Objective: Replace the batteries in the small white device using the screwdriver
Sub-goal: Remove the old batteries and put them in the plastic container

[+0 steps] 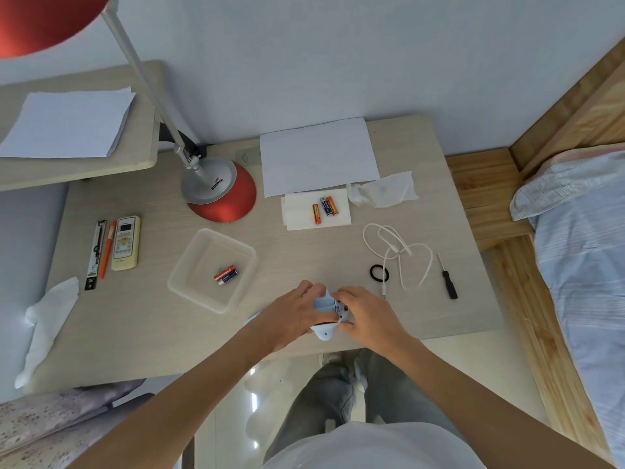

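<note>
Near the desk's front edge, my left hand (293,311) and my right hand (367,313) both grip the small white device (326,318), which is largely hidden between the fingers. A black-handled screwdriver (448,279) lies on the desk to the right, apart from both hands. Three batteries (325,207) rest on a white tissue sheet (297,211) further back. Two batteries (226,274) lie in a clear plastic tray (189,265) to the left of my hands.
A red desk lamp (220,191) stands at the back. White paper (318,154), a crumpled tissue (385,189), a white cable (399,252) and a black ring (378,273) lie on the right half. A remote (125,242), pens and a tissue (47,319) sit left.
</note>
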